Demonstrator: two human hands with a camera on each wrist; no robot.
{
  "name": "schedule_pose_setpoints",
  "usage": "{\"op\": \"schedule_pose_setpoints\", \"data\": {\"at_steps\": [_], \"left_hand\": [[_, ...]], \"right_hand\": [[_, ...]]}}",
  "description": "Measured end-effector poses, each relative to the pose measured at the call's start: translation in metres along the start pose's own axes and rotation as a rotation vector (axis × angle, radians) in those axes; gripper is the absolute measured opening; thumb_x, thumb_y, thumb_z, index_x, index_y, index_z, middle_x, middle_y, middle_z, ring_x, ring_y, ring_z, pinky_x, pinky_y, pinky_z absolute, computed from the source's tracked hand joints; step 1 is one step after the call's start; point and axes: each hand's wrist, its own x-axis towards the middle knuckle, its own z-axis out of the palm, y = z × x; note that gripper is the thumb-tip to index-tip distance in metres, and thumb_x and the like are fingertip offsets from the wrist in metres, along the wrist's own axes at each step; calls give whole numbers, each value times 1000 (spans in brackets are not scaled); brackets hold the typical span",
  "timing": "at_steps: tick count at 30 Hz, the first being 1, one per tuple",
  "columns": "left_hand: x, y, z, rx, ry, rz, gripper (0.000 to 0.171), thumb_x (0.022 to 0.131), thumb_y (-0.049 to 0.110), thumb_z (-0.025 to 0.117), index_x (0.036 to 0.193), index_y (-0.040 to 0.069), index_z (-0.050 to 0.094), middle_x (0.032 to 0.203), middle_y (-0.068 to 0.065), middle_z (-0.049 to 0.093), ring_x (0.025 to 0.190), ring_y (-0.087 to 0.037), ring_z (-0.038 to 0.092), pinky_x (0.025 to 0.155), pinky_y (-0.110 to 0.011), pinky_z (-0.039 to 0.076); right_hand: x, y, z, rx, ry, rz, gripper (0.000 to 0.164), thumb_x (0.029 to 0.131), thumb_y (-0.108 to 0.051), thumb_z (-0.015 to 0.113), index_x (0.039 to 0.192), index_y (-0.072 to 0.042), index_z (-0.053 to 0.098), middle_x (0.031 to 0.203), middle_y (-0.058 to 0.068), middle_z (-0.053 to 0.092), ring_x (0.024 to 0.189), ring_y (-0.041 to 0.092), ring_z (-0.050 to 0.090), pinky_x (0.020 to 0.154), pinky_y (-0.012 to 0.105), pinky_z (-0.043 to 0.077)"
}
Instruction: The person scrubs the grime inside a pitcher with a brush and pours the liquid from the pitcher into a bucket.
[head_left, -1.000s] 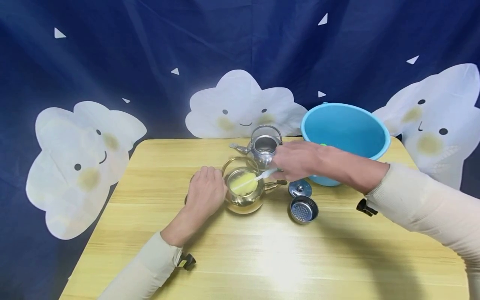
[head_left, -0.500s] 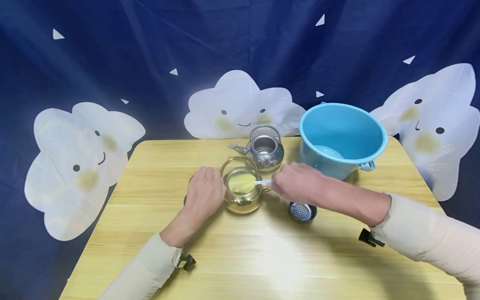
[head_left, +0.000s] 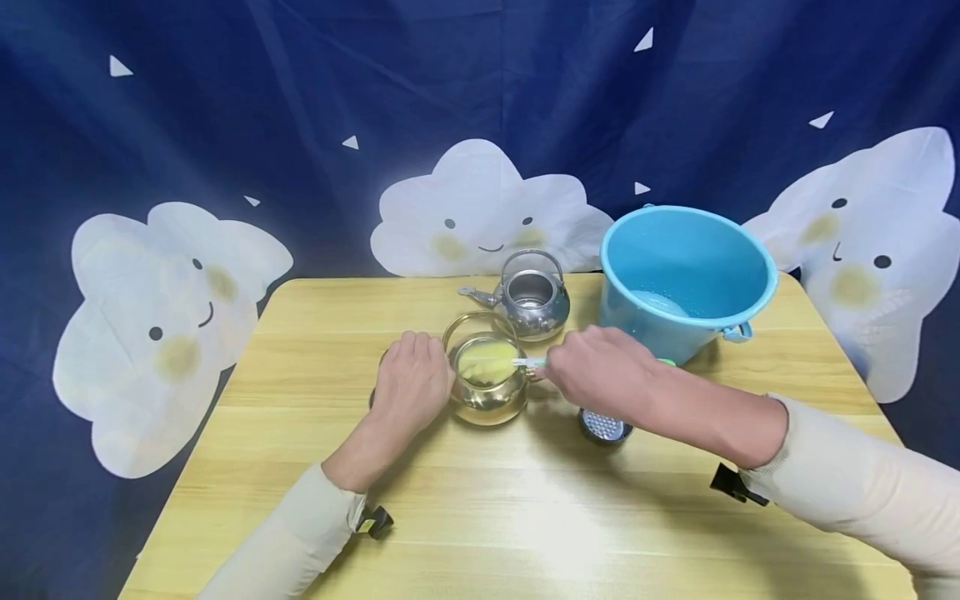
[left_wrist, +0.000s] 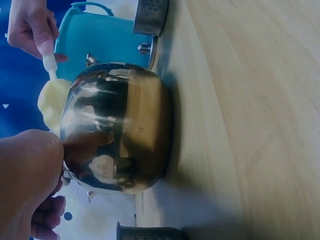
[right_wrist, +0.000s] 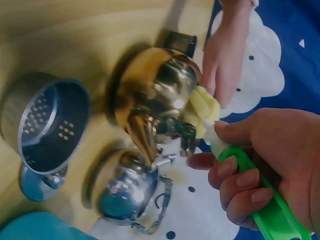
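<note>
A gold teapot [head_left: 489, 408] stands upright on the table, its spout toward the right. My left hand [head_left: 412, 379] grips it at the left side of its rim, thumb against the metal in the left wrist view. My right hand [head_left: 600, 371] holds a sponge brush by its green handle [right_wrist: 267, 210], fingers curled round it. The brush's yellow sponge head [head_left: 486, 362] is at the teapot's open mouth, partly inside. Just behind stands a silver teapot [head_left: 534, 312], lidless, spout to the left.
A blue bucket [head_left: 611, 312] stands at the back right. Partly hidden by my right arm is a perforated metal strainer [head_left: 604, 426]; a silver lid [right_wrist: 42, 182] lies beside it. Another dark metal piece [left_wrist: 150, 233] sits by my left hand. A cloud-print curtain [head_left: 315, 83] hangs behind the table.
My right hand has come down and toward me, out from in front of the silver teapot, and the brush now lies more level. The left hand and gold teapot stay in place.
</note>
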Motion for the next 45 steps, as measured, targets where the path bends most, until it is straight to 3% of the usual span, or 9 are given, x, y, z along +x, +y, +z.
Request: {"op": "schedule_pose_setpoints", "data": {"at_steps": [5, 10, 15, 26, 33, 39, 45], "left_hand": [[1, 0, -1, -3, -20, 7, 30, 97, 14, 34, 72, 8, 49, 68, -1, 27, 62, -21, 35, 55, -26, 20], [1, 0, -2, -7, -71, 7, 32, 98, 15, 31, 73, 7, 49, 66, -3, 36, 63, -21, 36, 55, -27, 24], [-1, 0, -1, -24, -118, -4, 32, 99, 15, 30, 75, 7, 49, 66, -4, 42, 64, -22, 39, 55, -29, 29], [-2, 1, 0, -31, -155, -17, 28, 98, 17, 37, 77, 6, 52, 67, -6, 46, 65, -24, 43, 55, -31, 34], [0, 0, -3, -33, -104, -12, 32, 98, 14, 30, 74, 6, 49, 66, -5, 41, 64, -23, 41, 54, -28, 28], [2, 0, -3, -25, -28, 6, 28, 95, 13, 34, 72, 7, 48, 66, -2, 31, 61, -22, 39, 53, -27, 25], [2, 0, -3, -26, -32, 11, 27, 95, 14, 36, 73, 6, 49, 67, -2, 30, 61, -23, 40, 54, -27, 24]], "right_hand": [[2, 0, -8, -10, -26, 14, 53, 105, -32, 60, 55, -23, 43, 49, -8, 34, 45, 9, 33, 35, 22, 32], [-1, -4, -15, -64, -14, 10, 45, 102, -33, 65, 61, -19, 55, 51, -6, 43, 45, 10, 40, 36, 25, 37], [-6, -6, -19, -108, 24, -2, 40, 100, -32, 68, 65, -15, 60, 52, -5, 44, 45, 11, 43, 36, 26, 41], [-14, -3, -15, -232, 144, -58, 40, 98, -39, 71, 72, -10, 65, 54, 0, 48, 44, 14, 45, 35, 29, 42], [-21, 0, -21, -234, 162, -65, 38, 99, -38, 70, 75, -9, 65, 60, 3, 55, 47, 16, 48, 36, 28, 41], [-30, 9, -18, -156, 173, -47, 35, 98, -33, 71, 73, -12, 59, 61, 0, 51, 49, 12, 44, 37, 24, 37], [-41, 21, -9, -85, 230, -61, 30, 95, -27, 73, 77, -11, 56, 61, 0, 48, 49, 12, 44, 40, 23, 36]]}}
